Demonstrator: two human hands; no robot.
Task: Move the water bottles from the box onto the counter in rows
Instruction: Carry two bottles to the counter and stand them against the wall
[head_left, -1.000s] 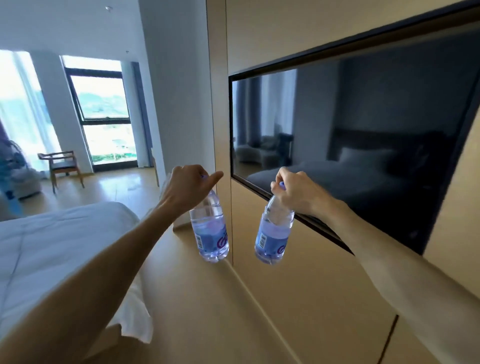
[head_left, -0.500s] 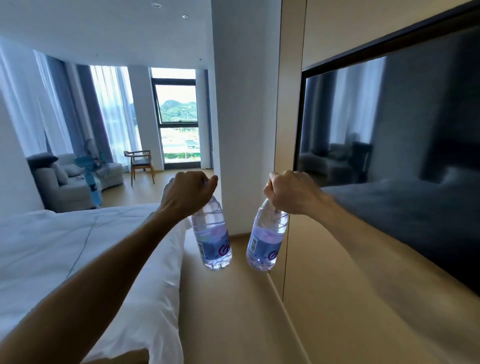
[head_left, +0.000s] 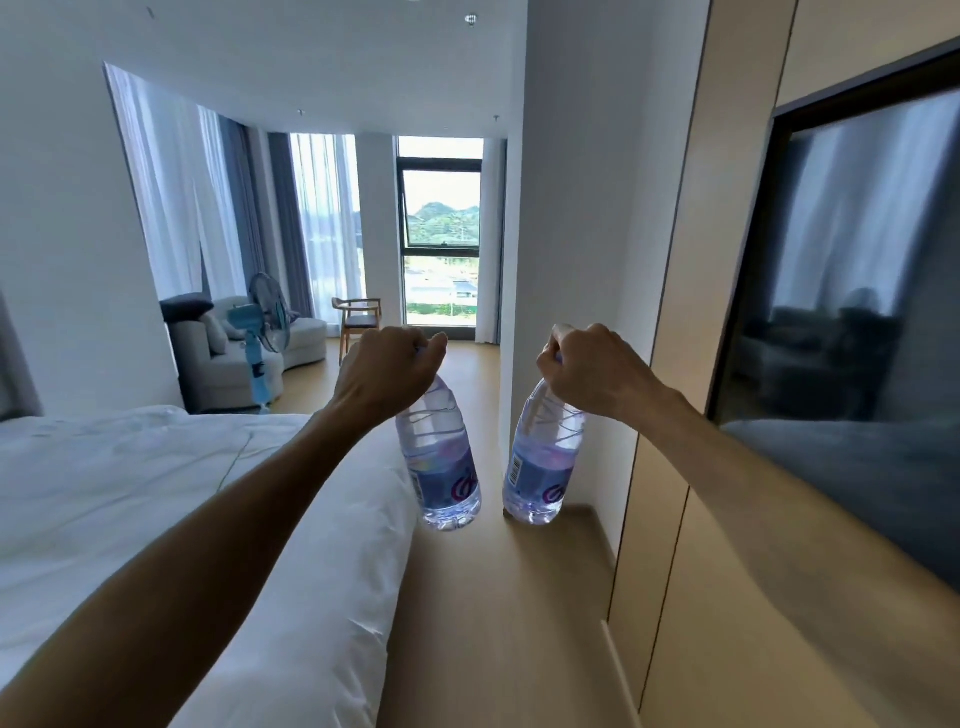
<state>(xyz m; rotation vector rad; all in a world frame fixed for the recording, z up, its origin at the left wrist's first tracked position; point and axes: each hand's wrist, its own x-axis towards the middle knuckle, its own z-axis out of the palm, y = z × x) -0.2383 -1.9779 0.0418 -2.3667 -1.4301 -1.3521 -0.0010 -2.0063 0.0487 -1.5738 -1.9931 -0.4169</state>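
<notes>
I carry two clear water bottles with blue labels, both hanging in the air at arm's length. My left hand (head_left: 387, 371) is closed over the cap and neck of the left bottle (head_left: 441, 462). My right hand (head_left: 589, 369) grips the top of the right bottle (head_left: 543, 467) the same way. The bottles hang side by side, a small gap apart, over the wooden floor. Neither the box nor the counter is in view.
A white bed (head_left: 156, 519) fills the left. On the right runs a wood-panelled wall (head_left: 691, 597) with a dark television (head_left: 852, 322). A white pillar (head_left: 566, 208) stands ahead. A sofa (head_left: 223, 358), a blue fan (head_left: 260, 343) and a chair (head_left: 358, 319) sit near the window.
The view has swung left, from the television wall toward the far window and sitting area. Both hands still hold their bottles out in front in the same grip.
</notes>
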